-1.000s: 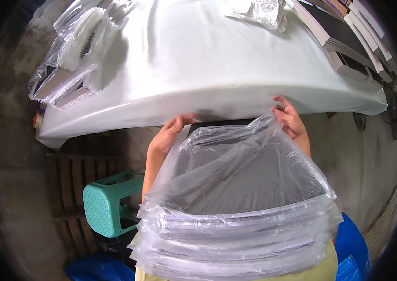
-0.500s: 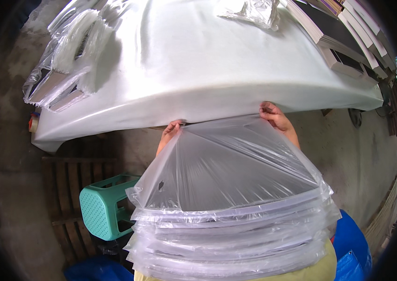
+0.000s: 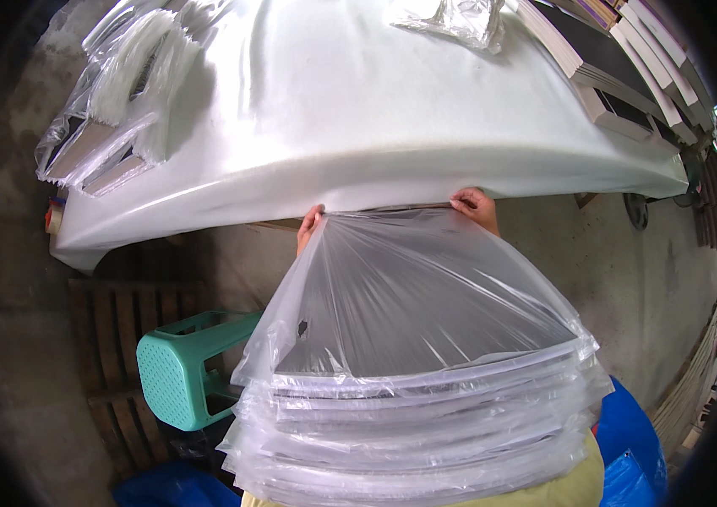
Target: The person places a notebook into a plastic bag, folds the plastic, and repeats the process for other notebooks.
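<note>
A large clear plastic bag (image 3: 426,287) stretches away from me, its far edge pulled up to the table's front edge. My left hand (image 3: 310,228) pinches the left corner of that edge, fingers closed. The right corner is pinched by my right hand (image 3: 477,209), its fingers closed too. Creases fan out across the film from both grips, and a small dark mark or hole shows near its left side. Below it, close to my body, lies a stack of plastic-wrapped sheets (image 3: 426,439) in several layers. My forearms are mostly hidden behind the film.
A table under a whitish cover (image 3: 358,110) spans the far side. Wrapped bundles (image 3: 122,110) lie at its left, dark-topped board stacks (image 3: 603,68) at its right, and crumpled clear plastic (image 3: 460,21) at the back. A green stool (image 3: 168,380) and wooden pallet (image 3: 109,338) stand left.
My right hand has moved left, bringing the two grips closer together. The left hand has risen slightly toward the table, and the film's creases have shifted.
</note>
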Demonstrator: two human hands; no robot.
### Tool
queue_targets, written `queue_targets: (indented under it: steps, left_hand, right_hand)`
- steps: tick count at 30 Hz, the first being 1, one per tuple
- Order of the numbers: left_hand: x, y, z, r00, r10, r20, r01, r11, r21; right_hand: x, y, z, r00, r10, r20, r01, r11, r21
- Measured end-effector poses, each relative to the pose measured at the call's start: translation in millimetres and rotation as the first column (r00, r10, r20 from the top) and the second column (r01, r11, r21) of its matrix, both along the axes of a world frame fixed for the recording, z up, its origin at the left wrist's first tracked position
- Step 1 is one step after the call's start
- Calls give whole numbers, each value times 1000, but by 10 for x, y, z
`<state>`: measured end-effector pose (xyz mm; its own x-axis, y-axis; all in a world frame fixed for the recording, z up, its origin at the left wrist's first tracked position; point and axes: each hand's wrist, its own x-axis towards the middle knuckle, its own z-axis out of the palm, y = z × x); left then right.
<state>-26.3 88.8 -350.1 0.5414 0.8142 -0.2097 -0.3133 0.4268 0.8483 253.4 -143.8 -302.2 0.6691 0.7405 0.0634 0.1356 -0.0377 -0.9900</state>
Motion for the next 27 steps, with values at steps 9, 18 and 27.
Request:
queue_targets:
  steps: [9, 18, 27]
  left_hand:
    - [-277, 153, -215, 834, 239, -496, -28, 918, 395]
    - [-1358, -396, 2027, 970, -194, 148, 126, 916, 381]
    - [-1096, -817, 2567, 997, 54, 52, -75, 673, 736]
  right_hand:
    - [-97, -93, 287, 710, 189, 679, -7, 965, -261]
    - [-303, -628, 1002, 935, 43, 351, -85, 991, 105]
    - [-740, -769, 2232, 931, 344, 124, -360, 801, 478]
